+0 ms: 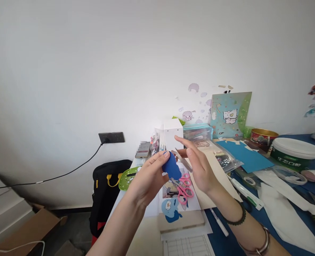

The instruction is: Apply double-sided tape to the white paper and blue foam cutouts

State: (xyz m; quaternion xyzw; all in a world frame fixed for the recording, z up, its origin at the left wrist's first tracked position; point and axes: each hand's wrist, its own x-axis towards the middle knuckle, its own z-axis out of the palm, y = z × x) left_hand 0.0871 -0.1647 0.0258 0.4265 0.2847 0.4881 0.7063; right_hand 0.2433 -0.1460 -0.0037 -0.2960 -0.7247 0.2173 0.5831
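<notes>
My left hand [149, 176] is raised above the desk and pinches a dark blue cut-out paper shape [170, 166] between thumb and fingers. My right hand [197, 161] hovers just right of it with its fingers stretched out and apart, holding nothing. Below the hands, pink-handled scissors [184, 186] lie on a printed picture sheet [177, 202] with a blue cartoon figure.
A blue paper sheet [246, 154], a green tub with white lid [294, 153], a red tin [262, 137], a white box [173, 133], a phone [143, 149] and white pens [246, 193] crowd the desk. A black bag [106, 192] and cardboard box [31, 227] sit on the floor at left.
</notes>
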